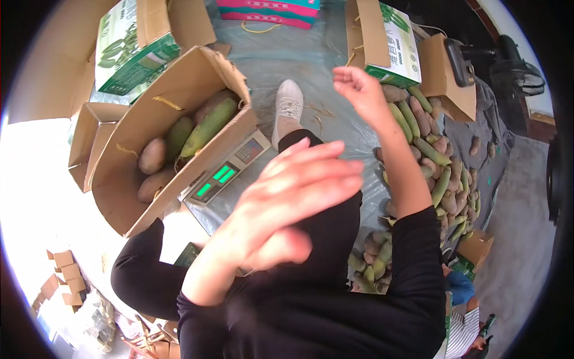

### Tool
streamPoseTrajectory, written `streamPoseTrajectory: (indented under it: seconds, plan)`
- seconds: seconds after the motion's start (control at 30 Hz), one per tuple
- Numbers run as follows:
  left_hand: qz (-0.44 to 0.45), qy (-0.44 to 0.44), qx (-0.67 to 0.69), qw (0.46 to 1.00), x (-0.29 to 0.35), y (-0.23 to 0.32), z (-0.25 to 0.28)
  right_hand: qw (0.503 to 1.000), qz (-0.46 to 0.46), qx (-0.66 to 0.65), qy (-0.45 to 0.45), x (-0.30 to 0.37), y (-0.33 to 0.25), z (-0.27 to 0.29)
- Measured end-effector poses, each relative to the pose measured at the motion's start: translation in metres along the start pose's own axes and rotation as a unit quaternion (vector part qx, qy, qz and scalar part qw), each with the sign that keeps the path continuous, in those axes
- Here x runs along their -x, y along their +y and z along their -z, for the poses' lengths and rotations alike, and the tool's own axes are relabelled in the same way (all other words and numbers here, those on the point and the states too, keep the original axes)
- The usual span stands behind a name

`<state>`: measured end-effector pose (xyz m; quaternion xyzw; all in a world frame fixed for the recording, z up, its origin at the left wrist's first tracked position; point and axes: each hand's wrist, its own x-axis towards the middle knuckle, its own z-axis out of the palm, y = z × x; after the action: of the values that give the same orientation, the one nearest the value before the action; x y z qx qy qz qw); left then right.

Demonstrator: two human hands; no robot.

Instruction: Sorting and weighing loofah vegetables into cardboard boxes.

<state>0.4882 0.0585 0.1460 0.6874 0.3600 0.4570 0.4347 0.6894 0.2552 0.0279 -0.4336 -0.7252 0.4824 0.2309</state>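
Observation:
My left hand [287, 206] is raised in front of my lap, slightly blurred. Its fingers are stretched out with the thumb apart, and it holds nothing. Farther off on the right, my right hand [362, 93] hovers with loosely bent, separated fingers, nothing visible in them. Left of my left hand, an open cardboard carton [128, 143] rests on a digital scale [230, 167] with a lit green display. In the carton lie long green cucumber-like vegetables [209, 125] and brownish-pink oval ones [153, 157]. Below my right hand spreads a heap of similar produce [439, 155].
Printed green-and-white cartons stand at the far left [134, 51] and far right [391, 45]. Pink boxes [269, 12] lie at the far middle. A black fan [508, 69] stands at right, a person in striped clothing [463, 332] at lower right. Plastic sheeting [323, 60] covers the floor.

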Motion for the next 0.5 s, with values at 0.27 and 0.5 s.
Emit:
streamPoseTrajectory:
  seconds: [0.27, 0.5]
  plan:
    - [0.519, -0.209, -0.171, 0.811, 0.123, -0.143, -0.024, 0.992, -0.126, -0.007, 0.011, 0.045, 0.087, -0.011]
    - [0.004, -0.086, 0.101, 0.991, -0.032, -0.046, -0.013, 0.980, -0.191, -0.056, -0.005, 0.070, 0.145, -0.054]
